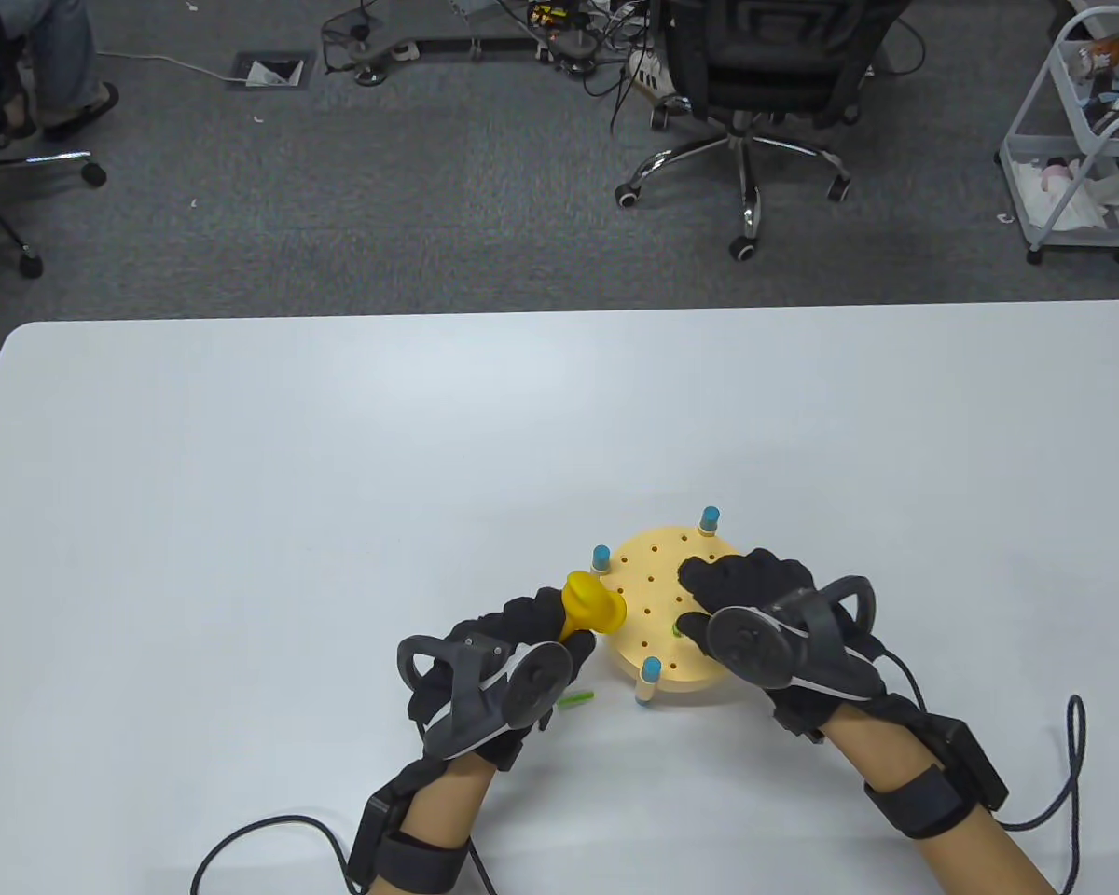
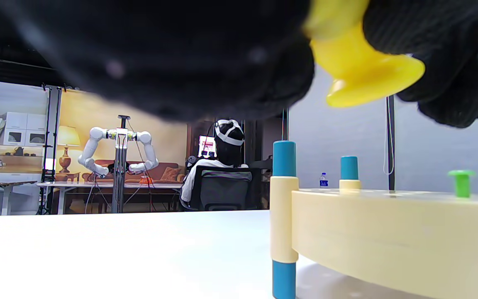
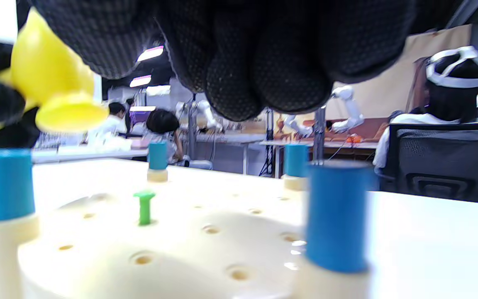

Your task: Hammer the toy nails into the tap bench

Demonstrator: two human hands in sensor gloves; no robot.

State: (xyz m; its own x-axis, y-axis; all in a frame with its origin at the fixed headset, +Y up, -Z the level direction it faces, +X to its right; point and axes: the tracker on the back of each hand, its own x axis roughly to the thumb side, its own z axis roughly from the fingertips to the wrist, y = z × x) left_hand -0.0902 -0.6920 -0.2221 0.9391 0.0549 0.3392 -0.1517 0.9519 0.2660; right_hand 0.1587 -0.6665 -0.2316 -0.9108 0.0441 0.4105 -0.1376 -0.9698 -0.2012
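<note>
The round cream tap bench (image 1: pixel 657 583) stands on blue-capped legs on the white table. My left hand (image 1: pixel 545 620) grips the yellow toy hammer (image 1: pixel 593 606) by its handle, with the head raised over the bench's left edge. The hammer also shows in the left wrist view (image 2: pixel 363 70) and the right wrist view (image 3: pixel 56 91). A green nail (image 3: pixel 144 207) stands partly sunk in a hole of the bench (image 3: pixel 181 241), and it also shows in the left wrist view (image 2: pixel 462 182). My right hand (image 1: pixel 709 597) lies over the bench's right side, holding nothing.
A second green nail (image 1: pixel 573 697) lies flat on the table by my left hand. Blue-capped posts (image 1: pixel 709 518) stick up around the bench rim. An office chair (image 1: pixel 755 84) and a cart (image 1: pixel 1082 140) stand on the floor beyond the table.
</note>
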